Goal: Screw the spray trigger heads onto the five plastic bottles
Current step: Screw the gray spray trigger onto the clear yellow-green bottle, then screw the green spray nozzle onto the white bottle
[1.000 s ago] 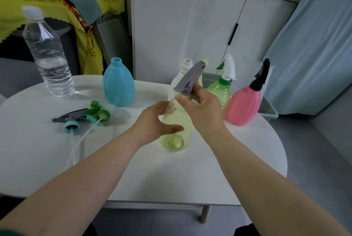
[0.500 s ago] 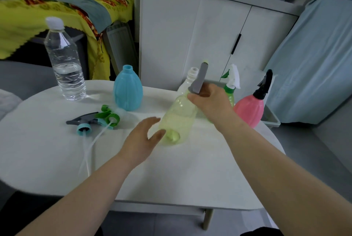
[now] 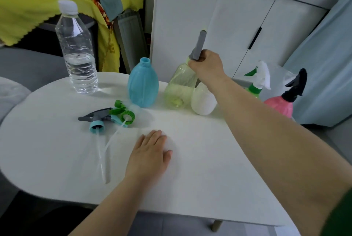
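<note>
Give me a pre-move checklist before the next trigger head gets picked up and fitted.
1. Pale yellow-green translucent plastic bottle has its grey trigger head on: ok; tightness cannot tell.
2. Right hand free: not ok, gripping that head.
3. Left hand free: ok, flat on the white round table.
4. Blue ribbed plastic bottle upright, neck open: ok.
5. Loose blue-collared head and green-collared head within reach: ok.
6. White egg-shaped bottle neck open: cannot tell, arm hides it.

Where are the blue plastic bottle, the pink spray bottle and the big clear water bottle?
blue plastic bottle (image 3: 143,86), head view, middle of its ribbed belly
pink spray bottle (image 3: 280,105), head view, its pink body
clear water bottle (image 3: 78,55), head view, its middle
</note>
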